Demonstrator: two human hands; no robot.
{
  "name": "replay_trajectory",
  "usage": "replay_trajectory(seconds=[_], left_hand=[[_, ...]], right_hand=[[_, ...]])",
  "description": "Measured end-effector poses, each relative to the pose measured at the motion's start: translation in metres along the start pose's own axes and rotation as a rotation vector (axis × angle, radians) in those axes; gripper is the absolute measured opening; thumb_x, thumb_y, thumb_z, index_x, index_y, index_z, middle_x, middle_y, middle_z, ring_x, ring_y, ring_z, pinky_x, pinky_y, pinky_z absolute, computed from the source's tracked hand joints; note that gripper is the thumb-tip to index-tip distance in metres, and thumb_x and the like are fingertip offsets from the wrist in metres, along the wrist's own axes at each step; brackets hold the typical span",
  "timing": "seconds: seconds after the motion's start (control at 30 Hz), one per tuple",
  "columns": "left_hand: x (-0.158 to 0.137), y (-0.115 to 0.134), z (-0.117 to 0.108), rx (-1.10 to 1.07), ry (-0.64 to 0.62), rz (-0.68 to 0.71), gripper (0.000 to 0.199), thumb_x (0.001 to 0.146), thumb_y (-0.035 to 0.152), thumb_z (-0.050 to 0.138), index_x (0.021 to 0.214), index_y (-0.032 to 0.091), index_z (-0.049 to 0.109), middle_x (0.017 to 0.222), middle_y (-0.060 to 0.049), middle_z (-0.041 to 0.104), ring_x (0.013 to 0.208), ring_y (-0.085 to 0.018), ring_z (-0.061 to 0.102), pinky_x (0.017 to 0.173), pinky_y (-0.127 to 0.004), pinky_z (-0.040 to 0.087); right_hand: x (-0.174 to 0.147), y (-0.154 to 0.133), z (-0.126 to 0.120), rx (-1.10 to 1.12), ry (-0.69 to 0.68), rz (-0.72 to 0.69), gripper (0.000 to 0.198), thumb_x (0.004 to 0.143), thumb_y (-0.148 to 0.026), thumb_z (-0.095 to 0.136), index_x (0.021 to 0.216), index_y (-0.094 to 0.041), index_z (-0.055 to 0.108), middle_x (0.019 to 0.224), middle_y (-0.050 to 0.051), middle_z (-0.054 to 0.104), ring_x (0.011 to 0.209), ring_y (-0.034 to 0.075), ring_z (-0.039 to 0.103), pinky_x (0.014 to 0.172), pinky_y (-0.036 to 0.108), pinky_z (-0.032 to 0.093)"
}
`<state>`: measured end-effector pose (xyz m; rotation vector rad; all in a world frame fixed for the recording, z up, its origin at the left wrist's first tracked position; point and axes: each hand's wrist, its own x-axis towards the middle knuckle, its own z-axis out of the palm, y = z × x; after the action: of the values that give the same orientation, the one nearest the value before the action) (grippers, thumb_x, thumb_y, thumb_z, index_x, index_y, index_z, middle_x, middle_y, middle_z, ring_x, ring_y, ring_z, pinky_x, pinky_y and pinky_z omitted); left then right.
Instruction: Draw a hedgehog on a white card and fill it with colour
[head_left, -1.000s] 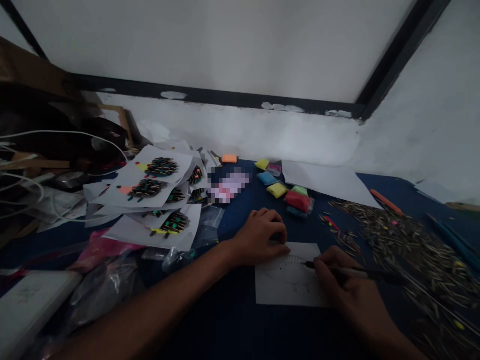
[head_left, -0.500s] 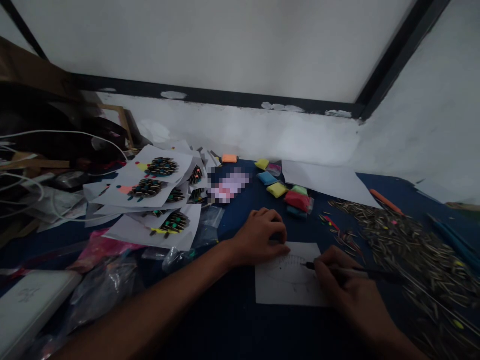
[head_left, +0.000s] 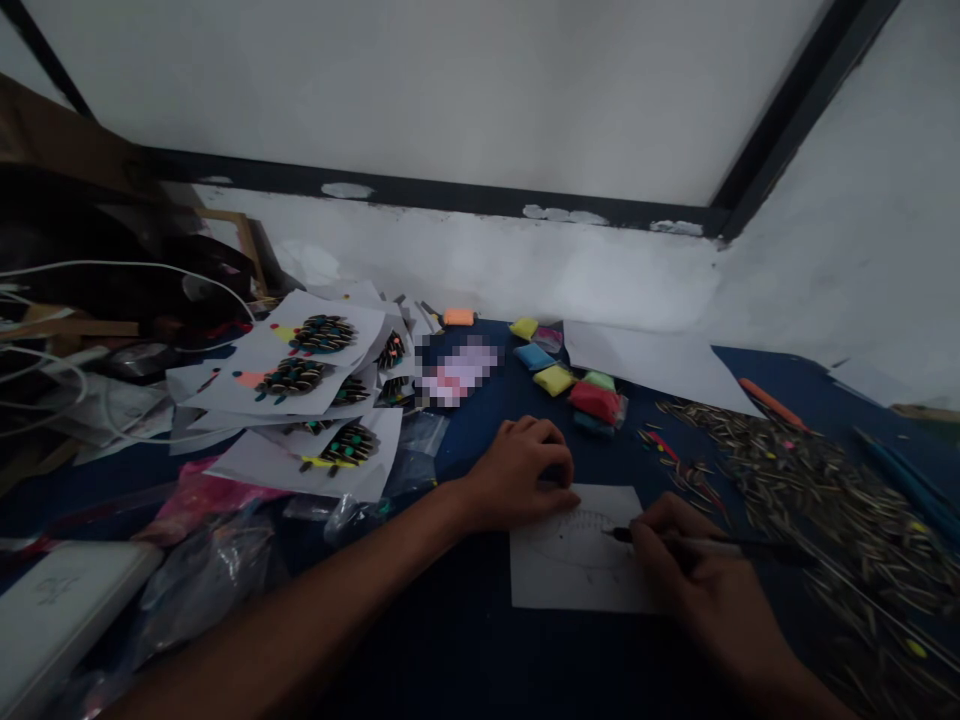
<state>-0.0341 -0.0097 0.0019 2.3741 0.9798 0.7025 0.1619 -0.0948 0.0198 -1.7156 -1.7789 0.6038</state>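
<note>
A white sheet of paper (head_left: 570,588) lies on the blue table, bearing a faint rounded outline drawing with short strokes along its upper edge. My left hand (head_left: 521,475) rests across the paper's upper left corner, fingers loosely bent and thumb apart from them, holding nothing. In my right hand (head_left: 694,575) is a dark pen (head_left: 621,534), gripped near its tip, which points left at the right part of the drawing. My fingers hide the paper's right edge.
Sunflower seeds (head_left: 810,490) spread over the table at right. Coloured clay packets (head_left: 596,402) lie beyond my hands, beside a large white sheet (head_left: 652,360). At left are stacked seed-decorated pictures (head_left: 300,395), plastic bags (head_left: 217,575) and a white box (head_left: 71,610).
The pen tip and my right hand have shifted very slightly over the drawing. My left hand and the paper stay in place.
</note>
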Motion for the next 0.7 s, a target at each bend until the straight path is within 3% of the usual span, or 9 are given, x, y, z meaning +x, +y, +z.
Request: replay_trajectory(seconds=[0.3, 0.7], left_hand=[[0.0001, -0.0001, 0.0007, 0.016, -0.002, 0.002, 0.016, 0.074, 0.037, 0.070, 0.078, 0.021, 0.065, 0.103, -0.002, 0.056, 0.103, -0.021, 0.048, 0.088, -0.037, 0.033], [-0.0002, 0.0002, 0.0003, -0.004, 0.000, 0.004, 0.016, 0.074, 0.036, 0.070, 0.077, 0.021, 0.064, 0.101, -0.001, 0.057, 0.101, -0.021, 0.049, 0.087, -0.037, 0.033]], right_hand=[[0.0063, 0.0037, -0.0086, -0.099, 0.052, -0.108, 0.031, 0.085, -0.043, 0.040, 0.060, -0.026, 0.045, 0.059, 0.001, 0.055, 0.059, 0.019, 0.057, 0.051, 0.029, 0.044], [0.0050, -0.0004, -0.0054, -0.079, -0.013, -0.020, 0.033, 0.084, -0.047, 0.040, 0.061, -0.025, 0.045, 0.059, 0.001, 0.055, 0.054, 0.017, 0.056, 0.047, 0.027, 0.043]])
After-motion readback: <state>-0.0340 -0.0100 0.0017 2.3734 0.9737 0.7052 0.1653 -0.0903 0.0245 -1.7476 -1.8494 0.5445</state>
